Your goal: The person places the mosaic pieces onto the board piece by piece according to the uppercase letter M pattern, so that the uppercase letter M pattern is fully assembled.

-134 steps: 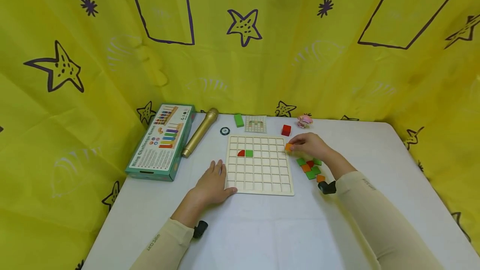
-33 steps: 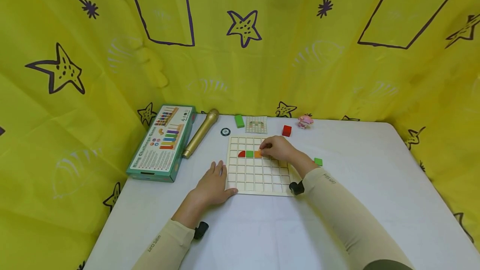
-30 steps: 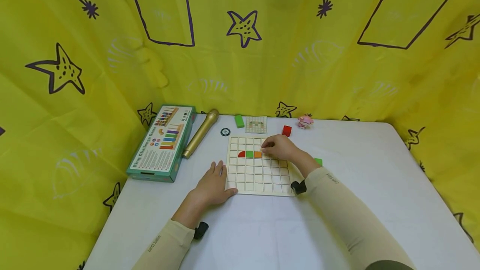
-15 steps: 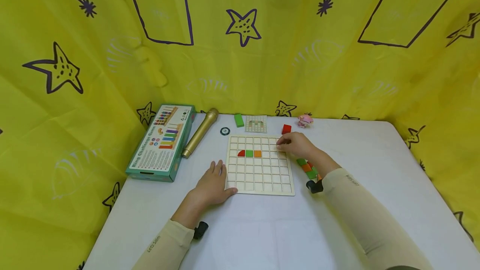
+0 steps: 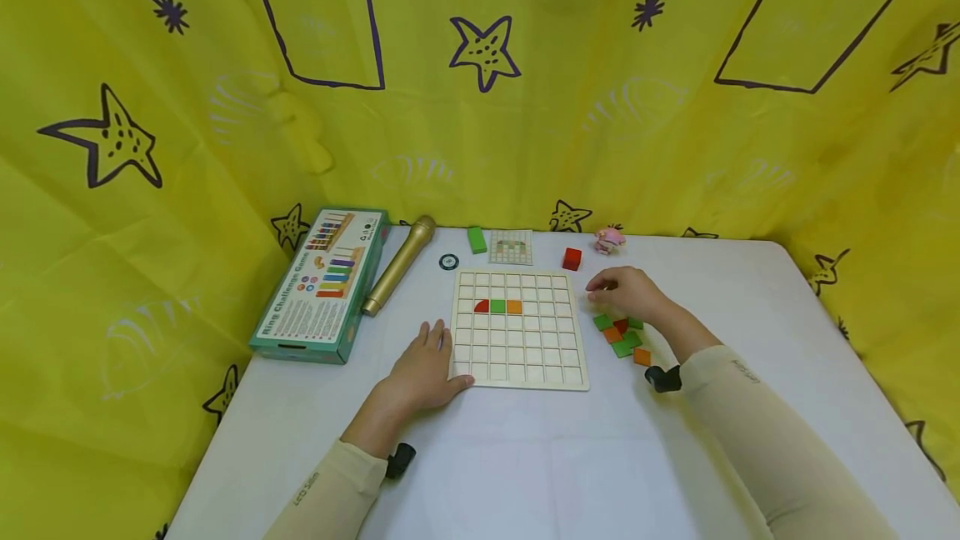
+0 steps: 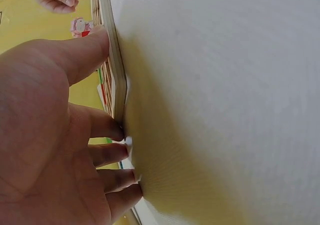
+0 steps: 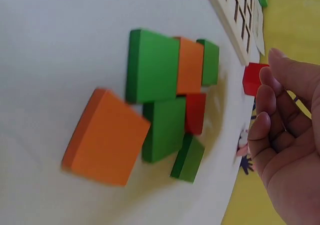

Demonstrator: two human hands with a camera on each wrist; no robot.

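Note:
A pale wooden grid board (image 5: 517, 357) lies mid-table. In one of its rows sit a red quarter-round tile (image 5: 482, 307), a green square tile (image 5: 498, 307) and an orange square tile (image 5: 514, 307), side by side. My left hand (image 5: 424, 369) rests at the board's left front corner, thumb on its edge and fingers spread along the side, as the left wrist view also shows. My right hand (image 5: 628, 294) hovers right of the board with loosely bent fingers and nothing between them. Below it lie loose tiles: several green (image 7: 152, 67), orange (image 7: 107, 140) and one red (image 7: 195, 113).
A small pattern card (image 5: 512, 247), a green block (image 5: 477, 240), a red cube (image 5: 572, 259) and a pink figurine (image 5: 609, 241) stand behind the board. To the left are a dark round disc (image 5: 448, 262), a gold microphone (image 5: 401, 265) and a game box (image 5: 322, 286).
The right hand brought the orange tile onto the board beside the green one and let it go. It then moved back right, over the loose tiles. The left hand stayed put.

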